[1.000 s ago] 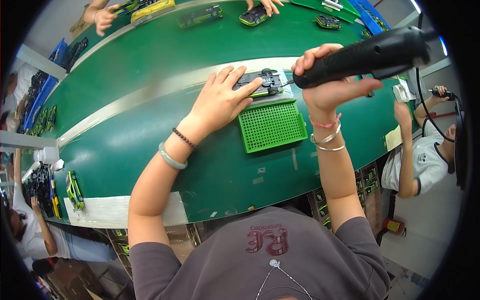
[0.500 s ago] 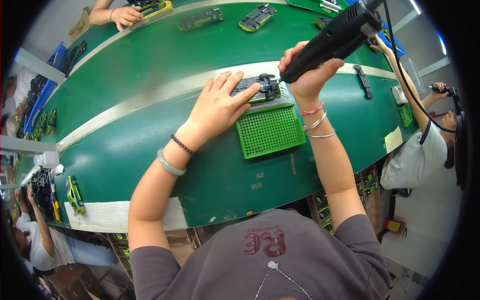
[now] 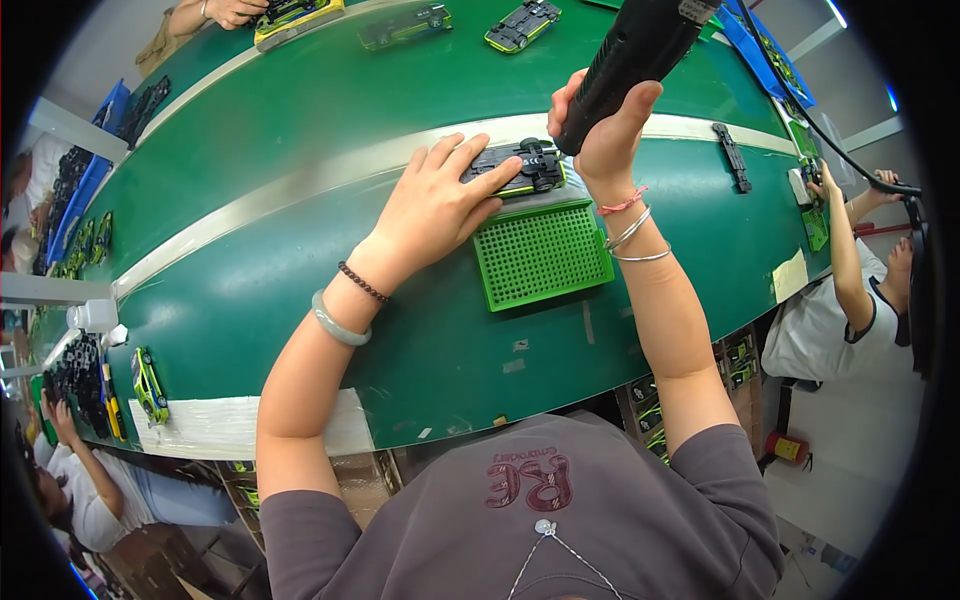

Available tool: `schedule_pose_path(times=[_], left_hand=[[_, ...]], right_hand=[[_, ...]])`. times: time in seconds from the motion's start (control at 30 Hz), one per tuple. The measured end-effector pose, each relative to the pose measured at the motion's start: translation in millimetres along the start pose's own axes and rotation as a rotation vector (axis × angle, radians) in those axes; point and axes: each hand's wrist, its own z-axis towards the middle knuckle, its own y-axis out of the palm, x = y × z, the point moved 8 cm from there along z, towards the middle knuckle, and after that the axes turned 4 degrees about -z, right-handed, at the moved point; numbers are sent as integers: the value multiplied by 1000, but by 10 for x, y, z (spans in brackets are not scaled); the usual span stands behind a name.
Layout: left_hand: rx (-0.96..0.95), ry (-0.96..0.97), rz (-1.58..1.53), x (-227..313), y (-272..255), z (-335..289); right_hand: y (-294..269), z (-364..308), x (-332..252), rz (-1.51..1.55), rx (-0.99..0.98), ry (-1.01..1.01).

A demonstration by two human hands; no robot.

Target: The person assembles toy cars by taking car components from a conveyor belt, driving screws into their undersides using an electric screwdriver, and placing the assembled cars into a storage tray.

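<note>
A toy car [image 3: 545, 170] lies upside down on the workbench, its black underside and small wheels facing up and a yellow-green edge showing. My left hand [image 3: 432, 205] holds it down, fingers over the underside, the thumb along the near side. A black electric screwdriver [image 3: 640, 62] is gripped in my right hand [image 3: 610, 145], tilted, its lower end beside the car's right end. The bit is hidden from view. Just below the car sits a green tray [image 3: 548, 301] with a grid of small holes.
A black chassis part [image 3: 732, 158] lies to the right, near yellow paper [image 3: 789, 281]. Upturned cars [image 3: 522, 26] sit at the back, and a green car [image 3: 150, 386] stands at left. A co-worker's hand [image 3: 236, 10] is far left; another person [image 3: 825, 310] works at right.
My right hand has shifted slightly left with the screwdriver, which stands more upright. My left hand and the toy car have hardly moved. The co-worker at right has lowered an arm.
</note>
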Motion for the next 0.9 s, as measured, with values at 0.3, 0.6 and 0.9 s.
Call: schedule_pose_path(times=[0.3,0.6,0.9], left_hand=[[70,40,27,-34,24,-10],[85,19,6,-74,57,-44],[78,20,2,-74,69,-54]], right_hand=[[171,-329,-603,395,-28,-67],[463,-1184,-255,294,-144,213],[473,-1221,-162,254,-167,245]])
